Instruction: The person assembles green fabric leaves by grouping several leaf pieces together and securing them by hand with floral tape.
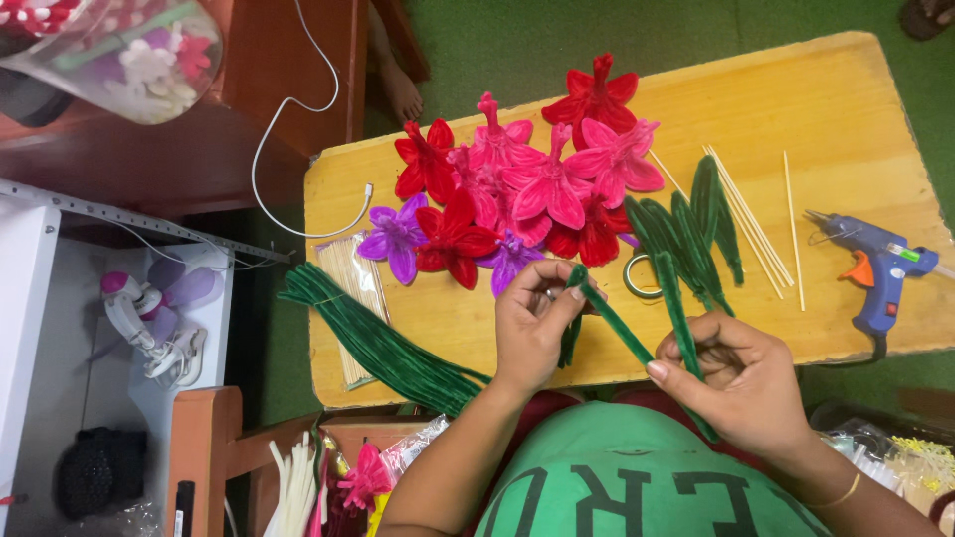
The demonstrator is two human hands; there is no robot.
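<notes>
My left hand (532, 323) pinches the upper end of a green fuzzy pipe cleaner (619, 328) above the near edge of the yellow wooden table (826, 109). My right hand (741, 378) holds the same pipe cleaner lower down, where it bends into a long leaf shape. A pile of red, pink and purple pipe-cleaner flowers (527, 189) lies just beyond my left hand. Several finished green leaves (691, 234) lie beyond my right hand.
A bundle of straight green pipe cleaners (383, 343) hangs over the table's left front corner beside a pack of wooden skewers (353, 278). Loose skewers (751, 219) and a blue glue gun (880, 268) lie at right. A white cable (279, 159) trails at left.
</notes>
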